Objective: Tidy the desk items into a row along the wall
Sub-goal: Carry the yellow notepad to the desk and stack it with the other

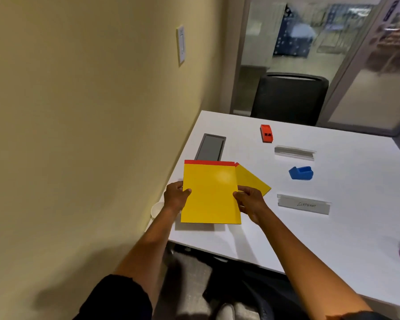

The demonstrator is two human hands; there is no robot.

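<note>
Both hands, left (176, 197) and right (249, 202), grip a yellow pad (210, 192) by its side edges above the white surface (333, 239); second yellow pad (252, 181) beneath. Red block (266, 133), blue holder (301, 173) lie apart.

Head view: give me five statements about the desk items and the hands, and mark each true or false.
1. Both hands hold the front yellow notepad. True: the left hand grips its left edge, the right hand its right edge.
2. A second yellow pad shows behind it. True.
3. The blue holder sits against the wall. False: it stands out on the white desk, between the two clear name stands.
4. The nearer name stand bears handwriting. True.
5. The red stapler lies inside the grey tray. False: it lies on the desk, apart from the tray.
</note>
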